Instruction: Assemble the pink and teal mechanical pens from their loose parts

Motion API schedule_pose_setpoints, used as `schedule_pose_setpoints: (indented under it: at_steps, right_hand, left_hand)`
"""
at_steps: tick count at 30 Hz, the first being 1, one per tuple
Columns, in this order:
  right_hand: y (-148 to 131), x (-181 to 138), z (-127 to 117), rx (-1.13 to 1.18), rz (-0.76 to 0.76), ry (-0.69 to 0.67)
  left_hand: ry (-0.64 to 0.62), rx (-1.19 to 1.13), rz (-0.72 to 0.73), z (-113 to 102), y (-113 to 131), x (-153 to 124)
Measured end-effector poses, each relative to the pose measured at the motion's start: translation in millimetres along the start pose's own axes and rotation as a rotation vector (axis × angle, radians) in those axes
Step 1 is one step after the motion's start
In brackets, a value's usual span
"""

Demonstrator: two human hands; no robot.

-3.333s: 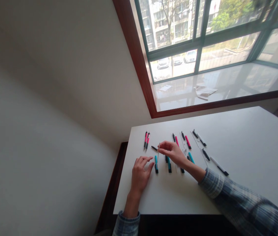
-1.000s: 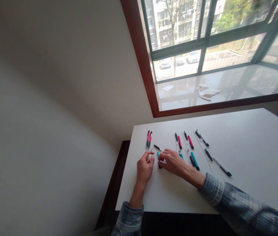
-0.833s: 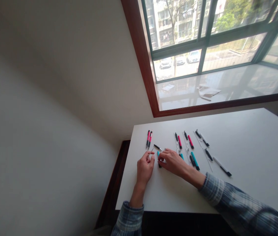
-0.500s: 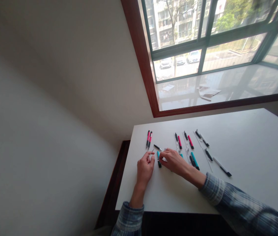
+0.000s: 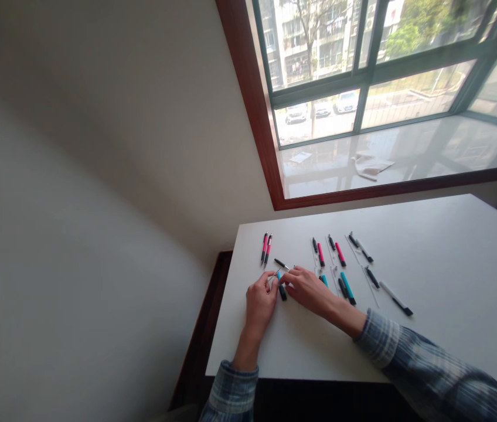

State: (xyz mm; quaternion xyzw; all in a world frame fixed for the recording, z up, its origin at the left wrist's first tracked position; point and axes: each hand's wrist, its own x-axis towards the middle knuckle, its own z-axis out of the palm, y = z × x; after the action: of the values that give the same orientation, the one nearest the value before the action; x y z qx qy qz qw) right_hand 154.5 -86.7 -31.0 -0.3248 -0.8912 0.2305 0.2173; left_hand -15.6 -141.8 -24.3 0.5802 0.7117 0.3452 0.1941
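My left hand [image 5: 261,303] is closed, with a thin pen refill [image 5: 271,278] pinched between thumb and fingers. Just right of it lies a teal pen barrel with a black grip [image 5: 282,292]. Its teal end comes up between the fingertips of both hands. My right hand [image 5: 309,288] reaches in from the right, its fingers closed on that teal end. A black pen top part [image 5: 281,264] with a thin pale end rests beyond the hands. Partly covered by my right hand is another teal barrel [image 5: 324,280].
Two assembled pink-and-black pens [image 5: 266,248] lie at the white table's [image 5: 319,351] far left. Disassembled pens spread to the right: pink barrels [image 5: 340,254], a teal barrel [image 5: 349,288], white barrels [image 5: 395,298], black tops [image 5: 372,277] and thin refills. A window ledge [image 5: 332,170] runs behind.
The teal barrel's upper end has shifted left toward my left hand, and the barrel tilts more. My right fingertips have moved slightly left with it. My left hand still holds the refill.
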Motion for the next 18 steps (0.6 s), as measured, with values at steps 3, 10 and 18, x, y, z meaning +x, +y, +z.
schedule_pose_setpoints:
  at_steps: [3,10,18]
  right_hand:
    - [-1.2,0.2,-1.4,-0.047,0.005,-0.001]
    - [-3.9,0.0,-4.6,-0.132,-0.026,-0.067]
    - [-2.1,-0.1,-0.7,-0.086,-0.014,-0.022]
  left_hand:
    - [0.034,0.015,-0.017,-1.0,-1.1,-0.7]
    - [0.017,0.042,-0.097,-3.1,-4.4,-8.0]
    - [-0.045,0.057,-0.113,-5.8,-4.2,-5.0]
